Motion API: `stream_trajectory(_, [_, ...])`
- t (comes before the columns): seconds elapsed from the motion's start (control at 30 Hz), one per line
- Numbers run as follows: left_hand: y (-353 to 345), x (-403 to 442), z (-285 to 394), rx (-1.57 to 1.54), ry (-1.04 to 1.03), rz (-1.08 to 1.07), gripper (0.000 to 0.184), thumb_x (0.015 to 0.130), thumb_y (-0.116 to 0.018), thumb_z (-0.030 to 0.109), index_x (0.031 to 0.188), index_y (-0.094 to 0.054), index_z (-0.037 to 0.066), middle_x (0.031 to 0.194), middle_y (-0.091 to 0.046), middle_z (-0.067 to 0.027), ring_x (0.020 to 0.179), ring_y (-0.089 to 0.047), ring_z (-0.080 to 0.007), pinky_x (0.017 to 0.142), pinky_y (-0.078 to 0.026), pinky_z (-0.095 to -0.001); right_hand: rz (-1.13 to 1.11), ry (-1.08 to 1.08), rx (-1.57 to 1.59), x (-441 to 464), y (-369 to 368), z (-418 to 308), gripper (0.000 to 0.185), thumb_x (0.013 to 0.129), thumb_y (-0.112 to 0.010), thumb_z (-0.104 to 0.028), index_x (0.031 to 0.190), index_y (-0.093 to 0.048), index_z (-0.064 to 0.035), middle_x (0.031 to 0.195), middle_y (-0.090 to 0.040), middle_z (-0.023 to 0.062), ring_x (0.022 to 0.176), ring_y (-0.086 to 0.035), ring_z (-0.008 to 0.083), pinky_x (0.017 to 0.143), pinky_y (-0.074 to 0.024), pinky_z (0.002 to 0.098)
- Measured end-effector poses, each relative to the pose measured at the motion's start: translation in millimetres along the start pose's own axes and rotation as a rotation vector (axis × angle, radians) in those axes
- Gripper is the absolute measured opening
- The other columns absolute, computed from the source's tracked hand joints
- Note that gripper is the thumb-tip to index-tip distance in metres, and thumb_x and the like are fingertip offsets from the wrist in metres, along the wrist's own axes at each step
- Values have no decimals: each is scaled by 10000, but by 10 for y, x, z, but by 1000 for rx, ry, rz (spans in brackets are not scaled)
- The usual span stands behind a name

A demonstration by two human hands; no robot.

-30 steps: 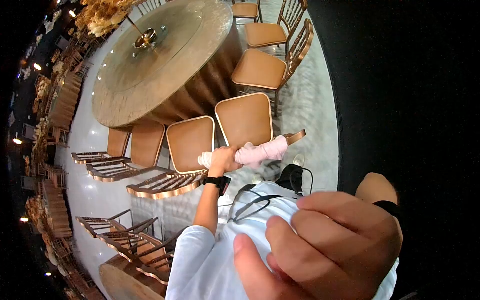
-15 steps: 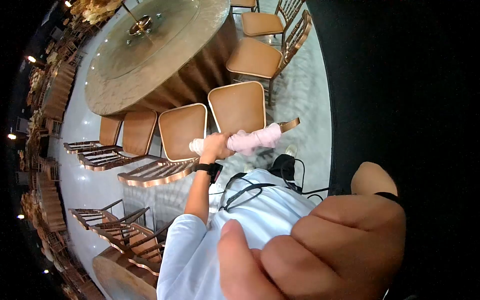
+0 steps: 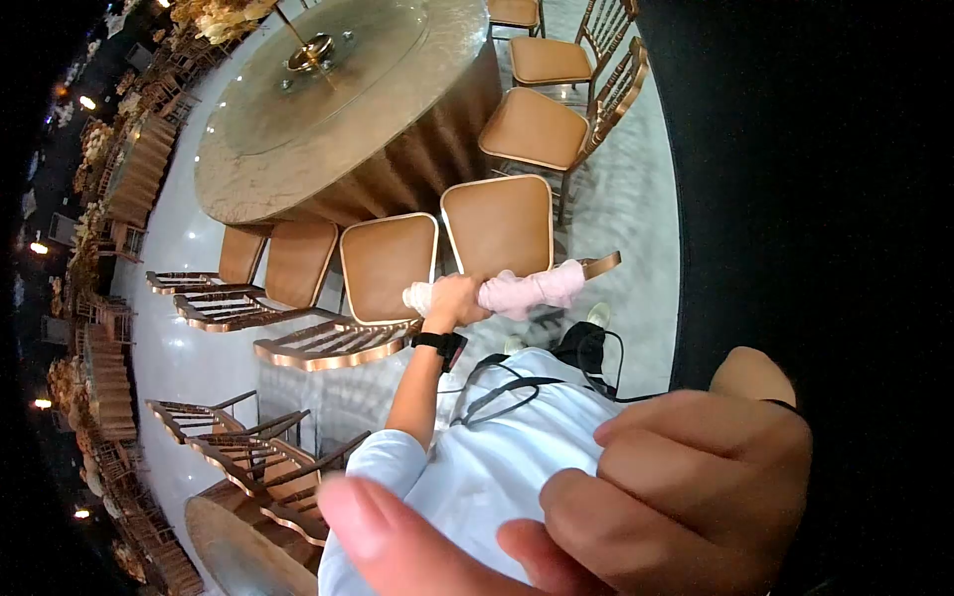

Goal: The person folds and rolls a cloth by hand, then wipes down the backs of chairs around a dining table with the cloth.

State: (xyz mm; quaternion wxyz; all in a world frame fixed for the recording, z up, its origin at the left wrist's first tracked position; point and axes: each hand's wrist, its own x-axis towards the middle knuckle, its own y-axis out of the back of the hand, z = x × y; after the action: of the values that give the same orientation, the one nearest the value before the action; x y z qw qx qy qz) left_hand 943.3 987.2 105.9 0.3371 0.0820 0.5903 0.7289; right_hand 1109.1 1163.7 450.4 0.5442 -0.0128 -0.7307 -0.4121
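My left hand (image 3: pixel 457 301), with a black watch on its wrist, is closed around the top rail of a chair back. A gathered pink cloth (image 3: pixel 532 289) wraps the rail to the right of the hand, and a bit of whitish lace-like fabric (image 3: pixel 417 297) shows on the other side. That chair's tan seat (image 3: pixel 498 226) faces the round table. Very near the camera, my right hand (image 3: pixel 636 487) has its fingers curled into a loose fist and its thumb stretched out to the left. I see nothing in it, though its palm is hidden.
A round table (image 3: pixel 234 189) with a draped gold cloth stands ahead, a gold stand (image 3: pixel 310 52) at its middle. Several tan-seated chairs (image 3: pixel 532 129) ring it. More chairs (image 3: pixel 253 452) and a second table (image 3: pixel 224 541) are at lower left. A black surface (image 3: pixel 795 199) fills the right side.
My right thumb has swung out to the left, away from the curled fingers. The whole scene has shifted slightly right and down in view. My left hand keeps its hold on the chair back.
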Motion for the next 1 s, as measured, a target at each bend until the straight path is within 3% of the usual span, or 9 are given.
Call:
stream_trajectory(0.23, [70,26,6,-57,-18,-99,620,592,-783,399,1159,-631,199,1011,-689,-154,941,-657,-332,817,-528,-441,88,35,-64,-27,-219,52,355,807,-678,-234,1156,-678,-169,563,-381,-62,469,-383,40,457,-356,196])
stream_trajectory(0.3, [-49,7,-48,-32,-19,12,589,589,-789,406,1119,-646,190,963,-693,-157,929,-659,-334,813,-527,-447,118,38,-67,-16,-204,45,375,808,-680,-242,1178,-672,-183,572,-373,-65,477,-378,39,465,-361,196])
stream_trajectory(0.43, [-38,3,-62,-17,-17,20,573,594,-781,410,1105,-651,185,931,-692,-161,911,-660,-335,800,-529,-452,75,-35,-47,62,-64,23,418,809,-683,-258,1224,-661,-212,588,-355,-70,492,-368,37,481,-370,197])
stream_trajectory(0.6, [-4,9,-22,-29,7,-21,600,563,-770,402,1104,-652,171,978,-692,-147,936,-653,-327,810,-532,-444,-296,-551,113,322,370,-93,233,764,-757,-272,873,-602,-137,626,-466,-27,537,-496,89,480,-436,224])
stream_trajectory(0.7, [-14,-4,-21,-30,4,-12,614,561,-780,404,1110,-653,162,987,-693,-143,935,-656,-323,809,-533,-437,-231,-609,183,177,318,-71,227,759,-763,-270,745,-581,-135,630,-492,-26,562,-526,95,443,-355,218])
stream_trajectory(0.8, [-35,17,-61,-57,-8,-37,560,593,-774,365,1102,-647,168,988,-693,-137,965,-646,-327,827,-523,-446,-78,-345,147,30,182,30,195,777,-747,-252,852,-596,-153,621,-462,-33,550,-495,88,449,-359,219])
stream_trajectory(1.0, [-14,-4,-49,-25,-19,-9,606,567,-789,392,1107,-651,155,981,-694,-132,943,-653,-321,811,-530,-432,48,-106,75,17,143,110,271,814,-716,-215,1068,-626,-190,602,-403,-47,526,-433,74,461,-367,222])
